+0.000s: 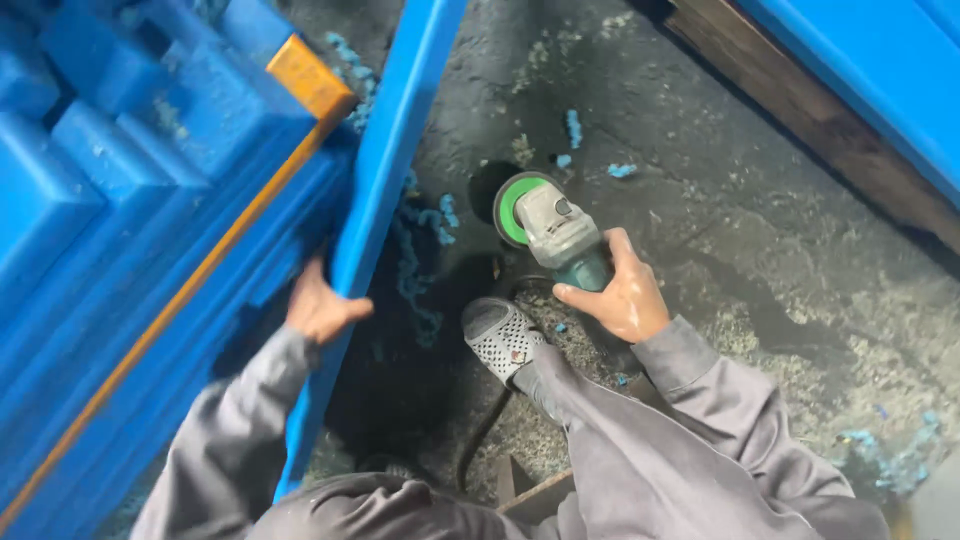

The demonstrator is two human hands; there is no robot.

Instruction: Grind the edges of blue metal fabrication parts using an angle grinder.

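Note:
My right hand (pixel 622 293) grips a teal and grey angle grinder (pixel 555 230) by its body; its green-backed disc (pixel 513 208) points away from me, above the floor. My left hand (pixel 318 308) clasps the edge of a tall blue plastic panel (pixel 385 170) that stands upright and runs from bottom left to top centre. Both arms wear grey sleeves. My grey perforated shoe (pixel 500 338) rests on the floor between the hands.
A stack of blue moulded plastic pieces (pixel 110 200) with an orange strip (pixel 300 75) fills the left. Blue shavings (pixel 425 225) litter the dark concrete floor (pixel 740 230). A wooden beam (pixel 810 115) and another blue panel (pixel 880 70) cross the top right. A dark cable (pixel 485 425) trails below.

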